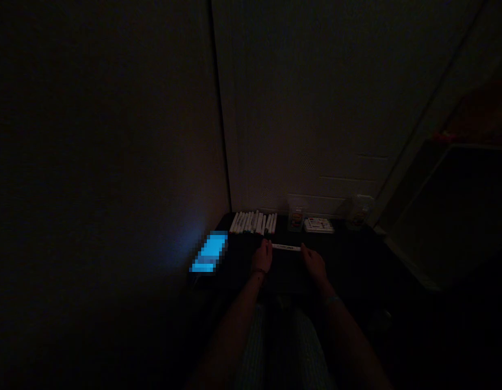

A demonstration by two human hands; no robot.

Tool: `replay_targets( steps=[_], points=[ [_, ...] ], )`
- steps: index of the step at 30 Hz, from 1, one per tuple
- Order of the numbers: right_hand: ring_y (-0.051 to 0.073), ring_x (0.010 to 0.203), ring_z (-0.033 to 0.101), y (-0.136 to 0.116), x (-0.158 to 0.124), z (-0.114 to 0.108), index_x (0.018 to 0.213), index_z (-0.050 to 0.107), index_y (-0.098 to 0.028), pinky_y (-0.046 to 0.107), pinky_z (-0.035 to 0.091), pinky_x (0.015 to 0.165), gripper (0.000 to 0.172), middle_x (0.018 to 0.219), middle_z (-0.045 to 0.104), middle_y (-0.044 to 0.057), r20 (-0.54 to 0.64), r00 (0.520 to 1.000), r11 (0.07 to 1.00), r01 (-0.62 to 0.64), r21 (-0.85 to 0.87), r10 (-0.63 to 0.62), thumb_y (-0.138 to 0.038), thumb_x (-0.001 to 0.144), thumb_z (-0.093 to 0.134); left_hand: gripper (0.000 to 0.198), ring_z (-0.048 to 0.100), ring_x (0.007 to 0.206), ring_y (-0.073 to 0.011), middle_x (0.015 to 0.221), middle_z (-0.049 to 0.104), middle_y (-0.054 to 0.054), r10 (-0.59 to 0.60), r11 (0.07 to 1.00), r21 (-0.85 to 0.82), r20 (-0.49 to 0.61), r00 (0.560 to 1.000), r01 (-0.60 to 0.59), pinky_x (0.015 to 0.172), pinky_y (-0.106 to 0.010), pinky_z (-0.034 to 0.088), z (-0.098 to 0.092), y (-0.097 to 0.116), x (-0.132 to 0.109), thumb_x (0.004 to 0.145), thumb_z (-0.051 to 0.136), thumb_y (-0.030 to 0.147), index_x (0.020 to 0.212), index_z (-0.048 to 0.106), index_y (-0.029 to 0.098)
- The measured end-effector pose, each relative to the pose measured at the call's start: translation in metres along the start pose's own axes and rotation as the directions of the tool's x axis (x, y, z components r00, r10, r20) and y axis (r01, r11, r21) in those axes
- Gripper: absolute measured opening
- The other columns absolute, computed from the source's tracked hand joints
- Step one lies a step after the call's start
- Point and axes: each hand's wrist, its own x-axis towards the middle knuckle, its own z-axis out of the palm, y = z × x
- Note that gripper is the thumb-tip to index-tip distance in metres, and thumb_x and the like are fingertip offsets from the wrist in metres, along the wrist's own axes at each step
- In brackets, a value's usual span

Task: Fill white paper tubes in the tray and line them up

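A white marker [286, 247] lies level between my two hands over the dark table. My left hand [262, 255] is closed on its left end, and my right hand [313, 261] pinches the right end. Just beyond my left hand, a row of white markers [253, 222] lies side by side, some with coloured tips. Farther right, a stack of white markers [319, 225] sits next to a clear plastic case [295, 215] with a label. The light is very dim, so the fingertips are hard to make out.
A brightly lit phone-like screen [210, 252], blurred into blocks, is at the table's left edge by the wall. Another clear container [360, 212] stands at the back right. The dark table [356, 265] meets a pale wall [299, 108] behind. A dark boxy shape [462, 211] is to the right.
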Motion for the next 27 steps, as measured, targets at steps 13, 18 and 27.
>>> replay_targets(
  steps=[13,18,27],
  points=[
    [0.015,0.066,0.057,-0.002,-0.001,-0.003,0.073,0.064,-0.021,0.021,0.036,0.056,0.064,0.070,0.063,0.003,0.031,0.999,1.000,-0.012,0.000,0.012,-0.063,0.080,0.016,0.038,0.059,0.072,-0.0153,0.081,0.063,-0.005,-0.002,1.000,0.005,0.005,1.000,0.002,0.058,-0.022,0.034,-0.003,0.002,-0.003,0.088,0.017,0.046,0.102,0.044,0.022],
    [0.015,0.067,0.057,-0.004,-0.002,-0.004,0.072,0.064,-0.021,0.021,0.037,0.057,0.062,0.070,0.063,0.003,0.000,1.000,1.000,-0.012,0.024,0.012,-0.061,0.080,0.018,0.036,0.058,0.069,-0.0140,0.078,0.062,-0.003,0.001,1.000,0.014,0.054,0.999,-0.002,0.058,-0.021,0.034,-0.005,0.000,-0.004,0.089,0.016,0.041,0.102,0.044,0.023],
    [0.015,0.066,0.057,-0.004,-0.003,-0.006,0.069,0.063,-0.020,0.021,0.036,0.055,0.062,0.068,0.063,0.003,0.015,1.000,1.000,-0.017,0.023,0.016,-0.061,0.080,0.018,0.035,0.059,0.073,-0.0147,0.084,0.063,-0.005,-0.069,0.997,0.028,0.073,0.995,0.067,0.060,-0.021,0.035,-0.009,0.011,-0.005,0.090,0.017,0.038,0.105,0.044,0.021]
  ],
)
